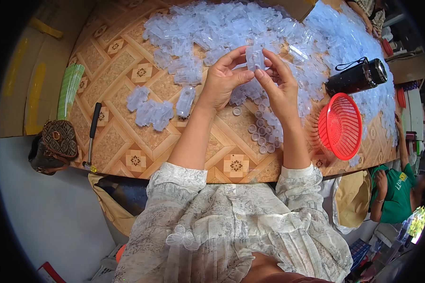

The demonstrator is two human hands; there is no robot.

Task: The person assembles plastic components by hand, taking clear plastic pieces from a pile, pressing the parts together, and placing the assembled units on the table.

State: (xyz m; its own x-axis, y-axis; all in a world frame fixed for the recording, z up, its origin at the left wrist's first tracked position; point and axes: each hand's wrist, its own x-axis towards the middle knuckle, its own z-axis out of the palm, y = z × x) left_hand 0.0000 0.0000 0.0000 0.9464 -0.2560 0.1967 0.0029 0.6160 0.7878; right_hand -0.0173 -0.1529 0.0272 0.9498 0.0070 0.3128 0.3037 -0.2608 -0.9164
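Note:
Between my two hands, raised over the table, is a small clear plastic case, roughly rectangular. My left hand pinches it from the left with thumb and fingers. From the other side, the fingertips of my right hand grip it too. Just below and beside my right wrist sits a cluster of small round clear caps, with one loose cap to their left. Left of my left forearm lie a single clear case and a small group of similar pieces.
A big heap of clear plastic pieces covers the far table. At right stand a red basket and a black bottle. At left are a black-handled tool, a patterned bag and a green-striped item. A person in green is at right.

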